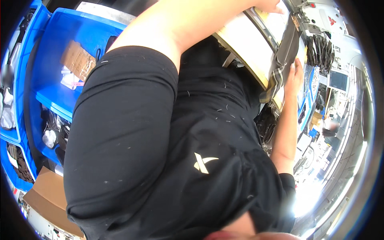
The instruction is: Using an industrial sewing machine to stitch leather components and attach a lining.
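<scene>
A strip of dark cloth (287,48) with a plaid part (275,78) runs along the right side of a pale worktable (244,36) and hangs over its corner. My right hand (294,80) lies against this cloth's outer side, its fingers stretched out along it. At the top of the picture my left hand (270,5) reaches over the table near the cloth's upper end. Most of that hand is cut off by the picture's edge, so its grip cannot be made out.
A white machine (320,16) stands beyond the table, near several hanging dark pieces (320,52) and a screen (338,80). On my left are a blue bin (56,30) holding a cardboard piece (78,60), more blue bins, and a brown carton (50,196).
</scene>
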The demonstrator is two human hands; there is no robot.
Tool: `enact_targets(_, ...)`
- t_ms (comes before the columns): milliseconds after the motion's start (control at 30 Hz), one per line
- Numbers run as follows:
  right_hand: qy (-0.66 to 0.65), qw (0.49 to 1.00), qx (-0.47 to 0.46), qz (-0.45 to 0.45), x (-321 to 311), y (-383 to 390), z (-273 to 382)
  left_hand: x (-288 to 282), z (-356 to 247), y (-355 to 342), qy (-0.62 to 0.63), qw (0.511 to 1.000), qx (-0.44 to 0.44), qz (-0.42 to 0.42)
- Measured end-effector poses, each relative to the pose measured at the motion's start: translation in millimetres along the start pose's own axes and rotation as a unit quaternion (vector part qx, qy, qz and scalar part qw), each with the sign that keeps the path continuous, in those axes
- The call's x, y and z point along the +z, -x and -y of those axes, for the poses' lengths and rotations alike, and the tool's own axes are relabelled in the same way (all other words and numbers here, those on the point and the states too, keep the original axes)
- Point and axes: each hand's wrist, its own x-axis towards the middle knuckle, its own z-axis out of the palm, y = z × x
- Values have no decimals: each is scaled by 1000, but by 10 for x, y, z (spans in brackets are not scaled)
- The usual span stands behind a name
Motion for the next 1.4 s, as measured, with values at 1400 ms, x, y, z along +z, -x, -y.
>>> enact_targets(1400,-7,1000,15,-1,-14,-9,24,-55,7,-37,2,1000,10,3)
